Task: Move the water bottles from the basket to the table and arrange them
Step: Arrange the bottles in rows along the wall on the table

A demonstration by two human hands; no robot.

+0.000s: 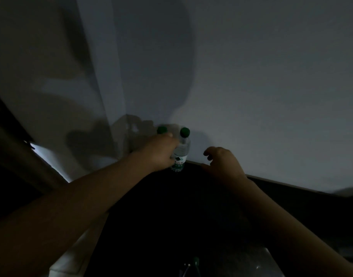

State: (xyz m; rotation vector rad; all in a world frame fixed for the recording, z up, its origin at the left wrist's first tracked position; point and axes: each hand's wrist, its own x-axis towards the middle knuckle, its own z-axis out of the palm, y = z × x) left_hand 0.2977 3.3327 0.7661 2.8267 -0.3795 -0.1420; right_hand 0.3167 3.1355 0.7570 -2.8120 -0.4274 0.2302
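The room is very dim. Two clear water bottles with green caps stand side by side at the far edge of the dark table, against the wall. My left hand wraps round the left bottle, hiding all of it but the cap. The right bottle stands just beside my knuckles, its white and green label showing. My right hand hovers to the right of the bottles, fingers loosely curled and holding nothing. Low in the view, another green cap pokes out of the dark; the basket cannot be made out.
A pale wall rises directly behind the table's back edge. A brown wooden frame slants along the left. A white object sits at the bottom left beside the table.
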